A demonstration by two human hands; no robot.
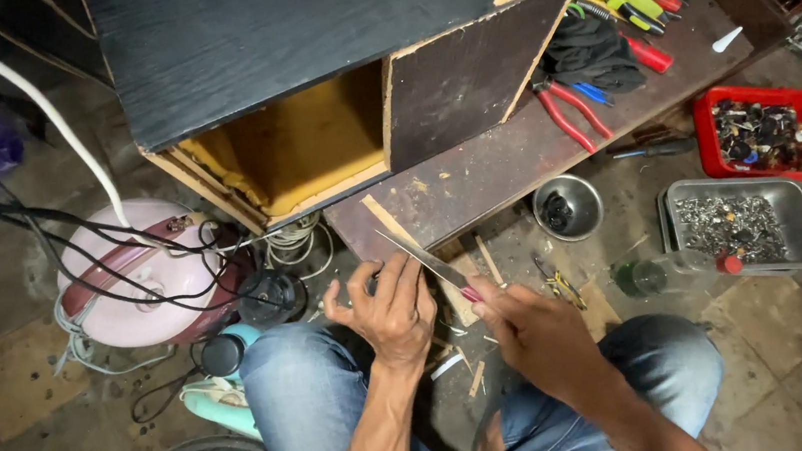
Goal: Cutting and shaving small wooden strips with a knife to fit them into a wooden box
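A: Head view, quick. What's each hand on?

B: Right hand [534, 331] is clenched around the red handle end of a knife [428, 261], blade pointing up and away toward the low wooden bench [514, 157]. Left hand [392, 302] is curled around something small just beside the blade; what's inside the grip, can't tell. A thin wooden strip [416, 254] runs under the blade, from the bench edge down toward the hands.

A: Risk?

B: My read: the blade edge sits very close to the left fingers [397, 278]. If the knife skids off the strip, it likely nicks them. The work is also done over the knees, so a slip downward could reach the jeans [304, 388].

A: Anything else around?

B: Black wooden box [331, 52] overhangs the bench just above the hands. A steel bowl [568, 206] and a metal tray of small parts [738, 222] are on the floor at right, a tangle of cables [102, 249] at left. A jerked elbow could tip the bowl.
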